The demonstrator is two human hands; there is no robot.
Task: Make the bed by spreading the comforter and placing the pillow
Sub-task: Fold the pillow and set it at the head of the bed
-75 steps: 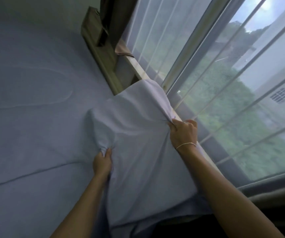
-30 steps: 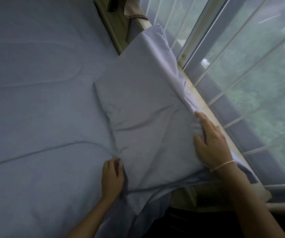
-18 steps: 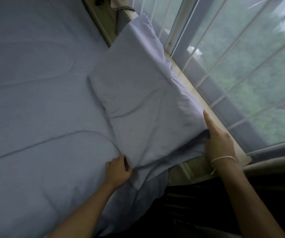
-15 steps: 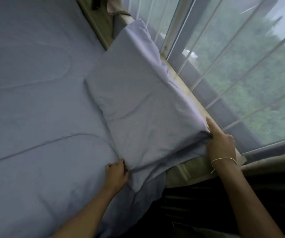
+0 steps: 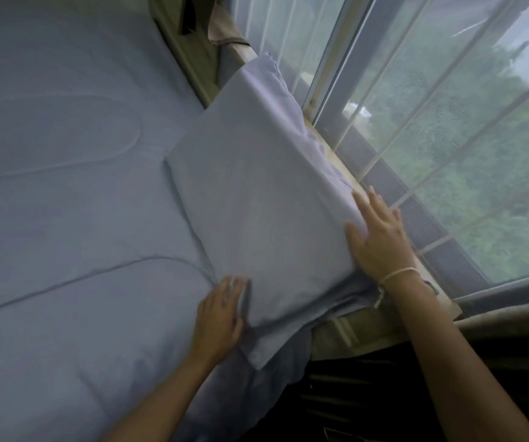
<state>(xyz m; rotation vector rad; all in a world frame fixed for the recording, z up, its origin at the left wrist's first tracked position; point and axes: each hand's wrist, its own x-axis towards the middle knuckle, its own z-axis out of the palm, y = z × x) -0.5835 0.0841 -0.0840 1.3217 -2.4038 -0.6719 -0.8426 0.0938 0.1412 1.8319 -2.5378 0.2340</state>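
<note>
A pale lavender pillow [image 5: 256,199] lies on the blue-grey comforter [image 5: 65,202], its far side leaning against the wooden ledge under the window. My right hand [image 5: 376,240] rests flat on the pillow's right edge, fingers spread, a thin bracelet on the wrist. My left hand [image 5: 221,317] presses against the pillow's near left corner, fingers partly tucked under the pillowcase edge. The comforter is spread smooth over the bed to the left.
A barred window with a mesh screen [image 5: 432,122] runs along the right. A wooden headboard ledge [image 5: 199,68] with a bit of cloth on it sits at the top. A curtain [image 5: 512,317] hangs at the lower right; dark space lies below the bed's corner.
The pillow went from being held up by both hands to lying on the bed. My right hand has shifted from its lower right corner up onto its right edge, now flat.
</note>
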